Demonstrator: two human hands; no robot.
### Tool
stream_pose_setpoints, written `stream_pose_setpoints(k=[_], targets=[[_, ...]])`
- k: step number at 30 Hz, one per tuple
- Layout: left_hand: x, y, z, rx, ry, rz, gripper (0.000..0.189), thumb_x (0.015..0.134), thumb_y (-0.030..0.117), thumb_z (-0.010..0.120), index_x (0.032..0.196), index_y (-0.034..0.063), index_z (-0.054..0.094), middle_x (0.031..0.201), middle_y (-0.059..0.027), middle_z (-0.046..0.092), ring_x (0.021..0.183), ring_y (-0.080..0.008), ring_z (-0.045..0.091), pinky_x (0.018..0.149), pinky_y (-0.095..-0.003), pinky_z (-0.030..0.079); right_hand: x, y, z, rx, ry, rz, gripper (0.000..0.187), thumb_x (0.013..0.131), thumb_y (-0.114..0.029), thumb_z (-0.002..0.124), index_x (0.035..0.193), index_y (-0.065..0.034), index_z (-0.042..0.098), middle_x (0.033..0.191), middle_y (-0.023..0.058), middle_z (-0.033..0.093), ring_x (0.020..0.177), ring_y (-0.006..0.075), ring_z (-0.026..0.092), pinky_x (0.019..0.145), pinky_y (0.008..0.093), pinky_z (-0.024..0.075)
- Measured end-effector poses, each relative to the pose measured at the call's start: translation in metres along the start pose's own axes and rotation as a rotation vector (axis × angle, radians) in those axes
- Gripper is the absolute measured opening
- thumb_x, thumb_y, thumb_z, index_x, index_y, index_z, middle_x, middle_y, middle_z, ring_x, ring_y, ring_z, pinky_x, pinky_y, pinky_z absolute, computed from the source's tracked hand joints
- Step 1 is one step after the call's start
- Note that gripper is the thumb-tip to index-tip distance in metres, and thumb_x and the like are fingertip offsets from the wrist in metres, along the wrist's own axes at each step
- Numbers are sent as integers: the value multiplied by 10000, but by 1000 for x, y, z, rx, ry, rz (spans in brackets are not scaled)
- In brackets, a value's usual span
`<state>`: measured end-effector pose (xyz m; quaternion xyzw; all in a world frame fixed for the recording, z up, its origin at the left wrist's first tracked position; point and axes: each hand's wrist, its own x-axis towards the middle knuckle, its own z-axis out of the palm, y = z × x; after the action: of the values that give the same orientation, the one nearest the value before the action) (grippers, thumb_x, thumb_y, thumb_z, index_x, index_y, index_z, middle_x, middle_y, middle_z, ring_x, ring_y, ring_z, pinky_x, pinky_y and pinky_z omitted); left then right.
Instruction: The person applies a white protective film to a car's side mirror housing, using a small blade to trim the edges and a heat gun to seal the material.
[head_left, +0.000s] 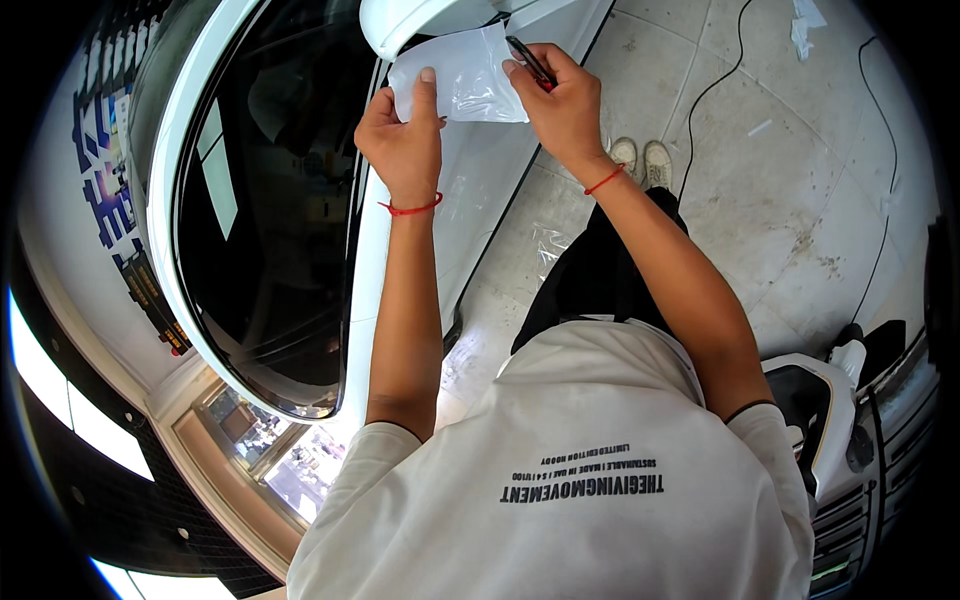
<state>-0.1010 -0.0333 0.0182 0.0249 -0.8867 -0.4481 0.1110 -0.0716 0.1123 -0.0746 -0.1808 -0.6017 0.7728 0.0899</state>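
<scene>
Between my two hands a piece of glossy white film (469, 79) is held out beside the white car. My left hand (405, 131) pinches its left end, thumb on top. The fingers of my right hand (559, 97) grip the film's right edge along with a slim black and red tool (531, 61), perhaps a utility knife. Just beyond the film is the car's white side mirror (405, 26). Below it lies the white door panel (480, 172), and the dark side window (277, 187) is on the left.
Black cables (694, 112) run across the tiled floor (750, 210). Clear plastic scrap (550, 247) lies near my legs, and white scrap (806, 26) lies farther off. A white and black wheeled object (814, 412) stands at the right.
</scene>
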Motion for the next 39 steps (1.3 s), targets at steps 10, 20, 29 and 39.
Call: stream_pose_setpoints(k=[10,20,29,39], targets=[[0,-8,-10,410,-53,720,180,839,68,917,912,17,760,662,-96,651,539,-226,572,527,-313,435,-15,14,-10,82,52,90,200,993,-185,786,1059,-3,732,825,3,749,695,58,628,661,281,526],[25,-22,-5,358,74,479,215,869,130,915,948,16,752,643,-62,670,531,-126,542,554,-260,461,1,8,8,171,49,70,267,973,-194,812,1087,27,716,946,33,760,810,91,651,760,288,558],[22,-2,-1,226,77,172,336,936,239,869,774,-28,744,588,-17,661,522,-94,540,553,-265,443,0,6,14,153,47,99,263,977,-198,799,1087,28,718,905,40,745,771,103,655,733,299,558],[10,45,-30,608,-25,99,435,926,393,893,1008,-25,799,722,-79,729,642,-171,685,669,-350,562,-6,-3,7,129,-4,4,155,990,-164,781,1075,-34,786,820,28,753,665,99,656,640,271,524]])
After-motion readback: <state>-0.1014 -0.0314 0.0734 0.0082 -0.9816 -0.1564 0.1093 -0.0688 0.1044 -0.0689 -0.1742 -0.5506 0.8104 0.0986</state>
